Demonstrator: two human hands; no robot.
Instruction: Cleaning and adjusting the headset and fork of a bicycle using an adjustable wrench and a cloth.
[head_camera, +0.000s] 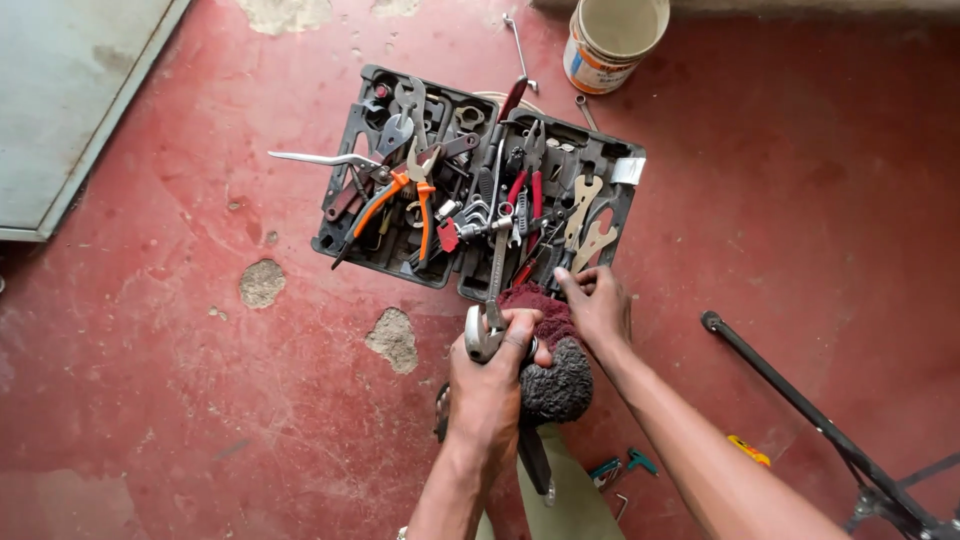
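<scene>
Red-painted concrete floor (800, 180), worn to grey patches, carries everything shown. Nearest the camera, two bare hands. Left hand (490, 385): fingers wrapped tight around one metal adjustable wrench (487, 318), its shaft running away toward the tool case. Right hand (598, 305): fingers half-curled, pressing one dark-red cloth (535, 305) just beside the wrench; whether they grip it cannot be told. Touching the cloth on its far side, one black open tool case (625, 215), crowded with one orange-handled pliers (400, 195), spanners and keys. Beyond the case, one paint bucket (610, 40).
</scene>
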